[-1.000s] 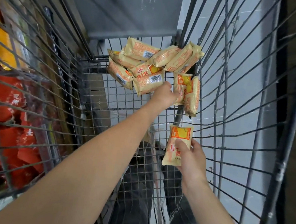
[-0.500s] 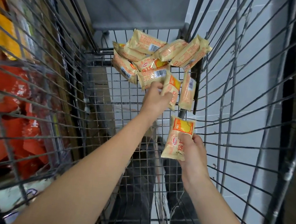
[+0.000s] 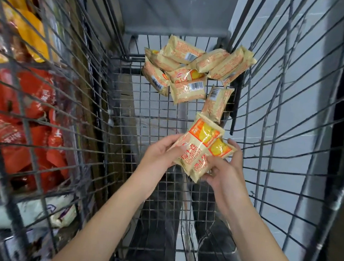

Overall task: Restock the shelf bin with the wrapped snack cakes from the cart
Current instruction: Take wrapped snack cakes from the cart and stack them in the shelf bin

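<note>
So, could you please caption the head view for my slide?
Both hands hold two snack cakes above the cart.

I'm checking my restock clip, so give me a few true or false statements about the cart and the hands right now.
1. Both hands hold cakes. True: the left hand and right hand grip two held cakes together.
2. The cart has no cakes left in it. False: a pile lies at its far end.
3. One loose cake lies apart from the pile, nearer the hands. True.
4. The packs left of the cart are blue. False: they are red-orange.
</note>
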